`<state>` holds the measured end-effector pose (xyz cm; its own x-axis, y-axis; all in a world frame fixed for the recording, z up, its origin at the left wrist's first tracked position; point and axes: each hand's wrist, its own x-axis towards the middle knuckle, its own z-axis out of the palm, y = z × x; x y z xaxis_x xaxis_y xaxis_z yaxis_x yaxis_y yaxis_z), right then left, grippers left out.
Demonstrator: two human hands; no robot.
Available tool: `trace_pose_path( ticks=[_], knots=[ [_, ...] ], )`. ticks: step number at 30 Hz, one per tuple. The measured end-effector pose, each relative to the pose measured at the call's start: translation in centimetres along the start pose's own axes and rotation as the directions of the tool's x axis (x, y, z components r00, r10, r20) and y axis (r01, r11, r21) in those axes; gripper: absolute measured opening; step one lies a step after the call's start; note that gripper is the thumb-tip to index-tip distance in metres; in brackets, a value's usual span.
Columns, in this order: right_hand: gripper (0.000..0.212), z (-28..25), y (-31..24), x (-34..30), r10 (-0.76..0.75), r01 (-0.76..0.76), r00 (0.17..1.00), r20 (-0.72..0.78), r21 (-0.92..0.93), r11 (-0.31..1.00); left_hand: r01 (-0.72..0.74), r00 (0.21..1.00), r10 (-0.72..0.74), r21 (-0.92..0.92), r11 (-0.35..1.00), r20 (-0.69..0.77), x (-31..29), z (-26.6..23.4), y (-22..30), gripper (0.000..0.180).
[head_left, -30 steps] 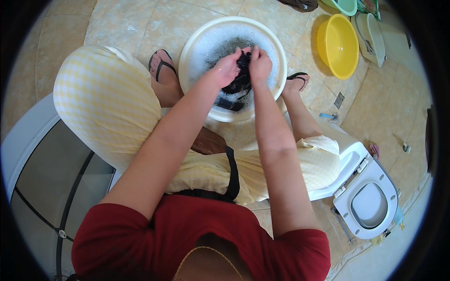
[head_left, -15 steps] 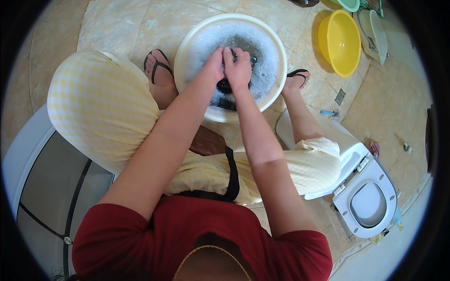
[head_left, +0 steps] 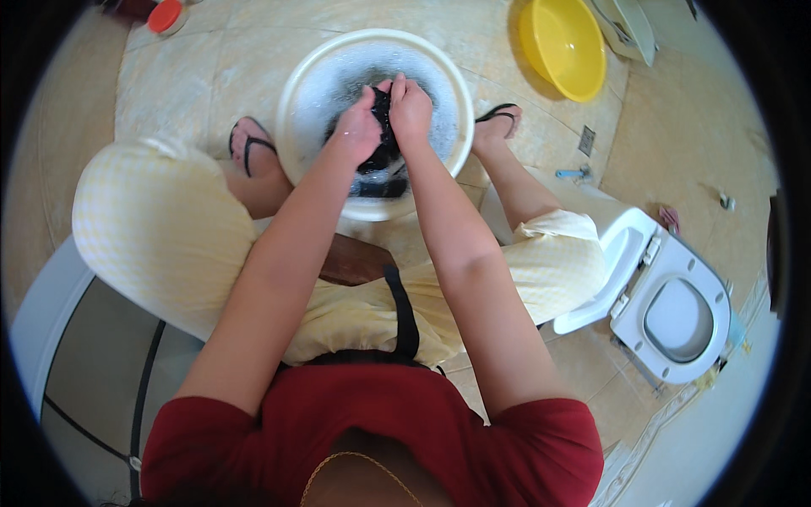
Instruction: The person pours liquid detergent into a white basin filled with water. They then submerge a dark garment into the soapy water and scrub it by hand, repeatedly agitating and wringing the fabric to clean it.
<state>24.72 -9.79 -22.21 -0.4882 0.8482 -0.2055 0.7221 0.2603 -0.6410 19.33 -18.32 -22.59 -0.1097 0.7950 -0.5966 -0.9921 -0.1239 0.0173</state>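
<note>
A wet black cloth (head_left: 383, 128) is bunched up between my two hands, over a round cream basin (head_left: 291, 106) of sudsy water. On its left side, my left hand (head_left: 358, 133) grips it with the thumb pointing up. My right hand (head_left: 411, 110) closes round the upper right part, its fingers curled over the fabric. The two hands nearly meet at the top of the cloth. More dark fabric (head_left: 378, 188) lies in the water at the near side of the basin. White foam (head_left: 308, 114) rings the inside, and the water in the middle looks grey.
My feet in black flip-flops flank the basin. A yellow basin (head_left: 564, 52) stands at the far right, near a floor drain (head_left: 586, 141) and a blue-handled tool (head_left: 574, 173). Right of me is a toilet (head_left: 678, 319). A red-lidded jar (head_left: 166, 17) stands far left; a brown stool (head_left: 358, 260) is beneath me.
My hands, earlier pressed together low over the suds, now sit slightly apart with more of the black cloth showing between them. The whole view has shifted, bringing the red-lidded jar into sight.
</note>
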Motion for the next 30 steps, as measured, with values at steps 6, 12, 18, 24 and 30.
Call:
trace_pose_path(
  ticks=[6, 12, 18, 24, 30],
  knots=[
    [0.041, 1.4, 2.7, 0.3, 0.065, -0.065, 0.998, -0.005, -0.168, 0.984, -0.13, 0.967, 0.152, 0.119, 0.984, -0.205, 1.9, -1.3, 1.4, 0.044],
    [0.038, 3.6, 5.1, -0.9, 0.299, -0.216, 0.93, 0.212, -0.341, 0.915, 0.065, 0.949, -0.038, 0.077, 0.995, -0.314, 3.8, -5.8, 0.4, 0.038],
    [0.016, 2.9, -3.4, -6.2, -0.161, 0.181, 0.975, -0.155, 0.12, 0.976, 0.079, 0.988, -0.082, 0.029, 0.996, 0.129, 4.9, -7.4, 1.9, 0.038],
    [0.016, 2.2, -5.9, -7.2, -0.145, 0.178, 0.97, -0.195, 0.166, 0.97, 0.029, 0.924, -0.035, 0.022, 0.999, 0.382, 3.0, -5.7, 0.9, 0.046],
    [0.04, 2.0, -1.9, -1.6, 0.049, -0.043, 0.994, -0.099, 0.055, 0.998, 0.037, 0.998, -0.028, 0.162, 0.986, -0.059, 1.4, -2.0, 0.9, 0.039]
  ],
)
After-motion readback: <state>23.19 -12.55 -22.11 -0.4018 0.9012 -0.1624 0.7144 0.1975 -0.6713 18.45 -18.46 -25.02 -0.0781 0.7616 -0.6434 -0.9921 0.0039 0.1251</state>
